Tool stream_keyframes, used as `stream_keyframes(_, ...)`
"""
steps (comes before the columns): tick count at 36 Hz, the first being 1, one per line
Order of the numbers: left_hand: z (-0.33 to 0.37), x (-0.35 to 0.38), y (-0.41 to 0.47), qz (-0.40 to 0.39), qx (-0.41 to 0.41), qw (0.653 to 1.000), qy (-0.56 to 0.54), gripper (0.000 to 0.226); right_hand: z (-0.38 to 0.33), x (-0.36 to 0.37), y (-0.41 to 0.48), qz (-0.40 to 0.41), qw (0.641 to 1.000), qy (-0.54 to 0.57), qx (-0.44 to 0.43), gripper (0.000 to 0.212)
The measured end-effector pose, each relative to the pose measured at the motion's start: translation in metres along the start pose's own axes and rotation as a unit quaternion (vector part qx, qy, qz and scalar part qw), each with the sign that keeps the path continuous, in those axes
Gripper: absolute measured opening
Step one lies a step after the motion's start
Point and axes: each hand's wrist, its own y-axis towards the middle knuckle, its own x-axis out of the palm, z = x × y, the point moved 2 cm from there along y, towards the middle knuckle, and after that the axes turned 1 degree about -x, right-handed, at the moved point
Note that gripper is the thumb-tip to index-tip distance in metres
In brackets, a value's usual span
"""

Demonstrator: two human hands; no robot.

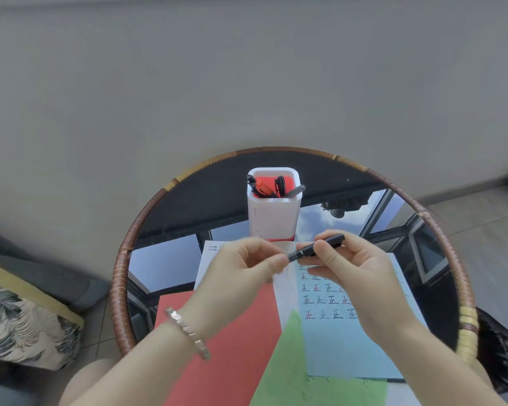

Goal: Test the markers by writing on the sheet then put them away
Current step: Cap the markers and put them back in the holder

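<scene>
My right hand grips a black marker by its barrel, held level above the table. My left hand pinches the marker's left end between thumb and fingers; whether a cap sits there is hidden by the fingers. Below lies a light blue sheet with rows of written characters in red and dark ink. A white pen holder with a red inside stands behind the hands, holding several markers, one with an orange cap.
Red paper, green paper and a white sheet lie overlapping on the round glass table with a woven rim. A patterned cushion sits at left, a dark bag at right.
</scene>
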Motion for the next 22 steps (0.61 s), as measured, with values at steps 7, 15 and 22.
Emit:
stream_keyframes(7, -0.001, -0.026, 0.046, 0.182, 0.092, 0.973, 0.105, 0.057, -0.060, -0.011, 0.014, 0.157, 0.933, -0.118, -0.302, 0.016)
stream_keyframes(15, 0.000, -0.026, 0.082, 0.071, 0.069, 0.988, 0.120, 0.065, -0.055, 0.007, 0.075, 0.070, 0.917, -0.323, -0.225, 0.006)
stream_keyframes(22, -0.004, -0.023, 0.083, 0.051, 0.064, 0.992, 0.097, 0.053, -0.007, 0.025, 0.099, -0.005, 0.836, -0.511, -0.198, 0.023)
